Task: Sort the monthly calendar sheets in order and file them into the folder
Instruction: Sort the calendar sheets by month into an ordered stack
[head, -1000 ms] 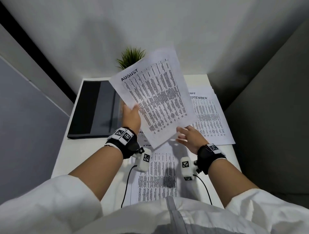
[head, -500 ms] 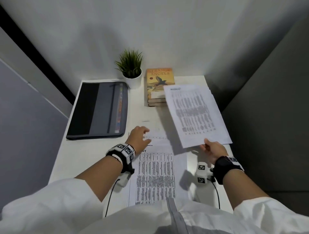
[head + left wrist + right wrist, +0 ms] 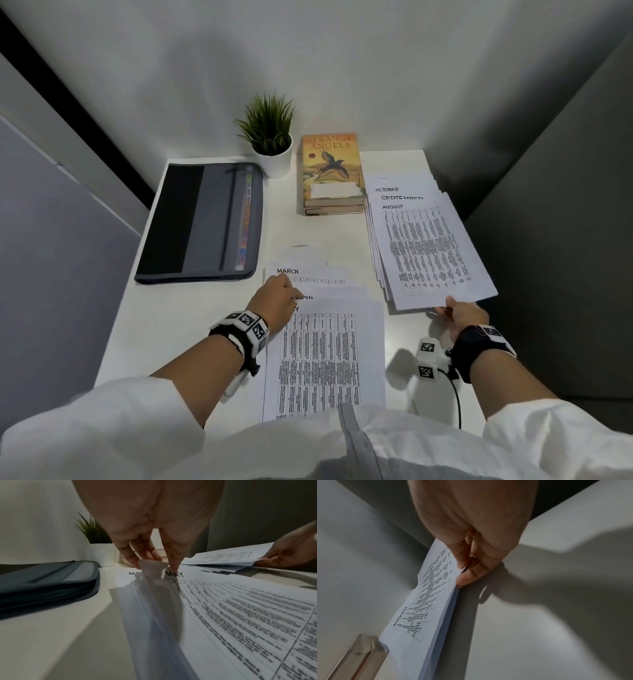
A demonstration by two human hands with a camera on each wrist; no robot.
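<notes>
Zipped grey folder (image 3: 202, 219) lies closed on table (image 3: 164, 325). Right hand (image 3: 460, 313) pinches AUGUST sheet (image 3: 428, 253) atop stack; left hand (image 3: 275, 301) pinches MAY sheet (image 3: 325, 359) corner.

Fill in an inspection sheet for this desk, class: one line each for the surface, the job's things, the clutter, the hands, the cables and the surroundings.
Surface: white desk, bare at the near left.
Job's things: AUGUST sheet tops the right pile, with SEPTEMBER and OCTOBER headings showing behind it; MAY sheet tops the centre pile, MARCH heading behind; grey folder lies closed at the left.
Clutter: potted plant; stacked books.
Hands: left hand lifts a top corner in the centre pile; right hand has a grip on the right pile's near edge.
Cables: black cable from the right wrist camera.
Surroundings: pale wall behind, grey panels at both sides.
</notes>
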